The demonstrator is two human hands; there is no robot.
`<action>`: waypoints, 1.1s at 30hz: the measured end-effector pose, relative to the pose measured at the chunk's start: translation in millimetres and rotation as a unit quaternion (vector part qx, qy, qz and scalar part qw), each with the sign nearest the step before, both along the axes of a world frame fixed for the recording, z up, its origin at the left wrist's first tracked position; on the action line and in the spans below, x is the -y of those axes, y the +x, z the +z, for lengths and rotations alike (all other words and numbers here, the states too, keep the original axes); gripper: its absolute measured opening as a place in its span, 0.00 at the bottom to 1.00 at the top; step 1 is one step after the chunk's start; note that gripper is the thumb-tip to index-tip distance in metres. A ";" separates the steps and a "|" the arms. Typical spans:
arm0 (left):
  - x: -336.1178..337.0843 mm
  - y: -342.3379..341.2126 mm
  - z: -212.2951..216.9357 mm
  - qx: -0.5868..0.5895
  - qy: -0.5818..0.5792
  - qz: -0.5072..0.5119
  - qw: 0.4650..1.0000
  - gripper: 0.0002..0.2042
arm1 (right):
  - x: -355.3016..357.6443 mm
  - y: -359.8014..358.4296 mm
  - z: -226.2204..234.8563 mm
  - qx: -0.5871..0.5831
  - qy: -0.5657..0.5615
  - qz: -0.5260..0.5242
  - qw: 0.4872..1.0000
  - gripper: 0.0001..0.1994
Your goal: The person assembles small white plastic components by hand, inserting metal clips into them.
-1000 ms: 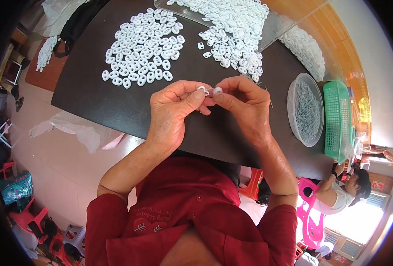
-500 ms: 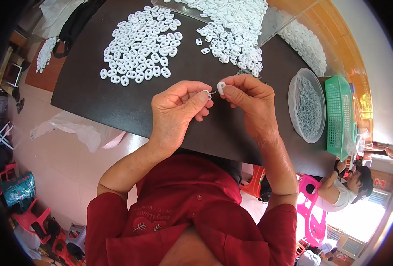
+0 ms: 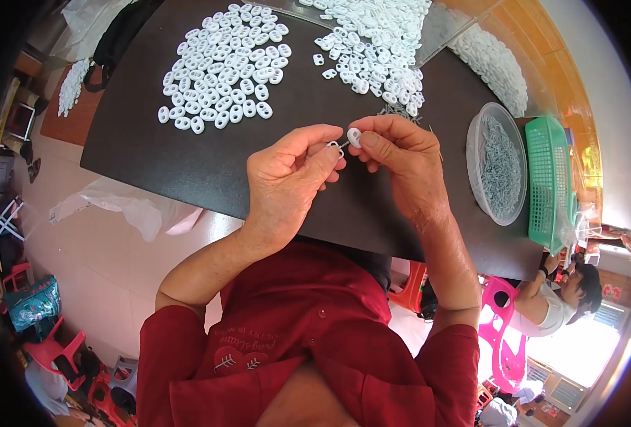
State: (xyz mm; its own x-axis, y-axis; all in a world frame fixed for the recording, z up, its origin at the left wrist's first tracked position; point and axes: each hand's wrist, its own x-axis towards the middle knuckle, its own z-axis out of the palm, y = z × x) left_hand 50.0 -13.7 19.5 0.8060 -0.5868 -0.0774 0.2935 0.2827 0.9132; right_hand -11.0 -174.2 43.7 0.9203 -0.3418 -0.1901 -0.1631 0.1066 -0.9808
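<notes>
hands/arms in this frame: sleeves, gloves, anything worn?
Both hands are bare: no gloves, and no rings or watch that I can make out on the left hand or right hand. Forearms are uncovered up to short dark red sleeves of a buttoned shirt with small pale lettering on the chest.

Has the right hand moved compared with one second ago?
Yes. The right hand with its white ring has shifted up the picture, closer to the ring pile.

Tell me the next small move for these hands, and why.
Probably bring the two together: the right hand pinches a white oval piece just beside the small metal part in the left hand, nearly touching but apparently not yet joined.
</notes>
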 end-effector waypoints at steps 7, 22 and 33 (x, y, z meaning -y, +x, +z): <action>3.7 -3.7 -1.5 0.057 0.007 0.025 0.998 0.12 | -1.3 -0.1 0.9 0.004 -0.003 -0.004 1.000 0.09; 2.1 -5.5 -7.7 0.079 0.003 0.042 0.996 0.11 | -10.7 2.5 1.0 0.020 -0.055 -0.017 0.998 0.08; 2.1 -5.2 -12.4 0.093 0.004 0.058 0.994 0.11 | -13.9 3.7 1.8 0.014 -0.082 -0.021 0.996 0.07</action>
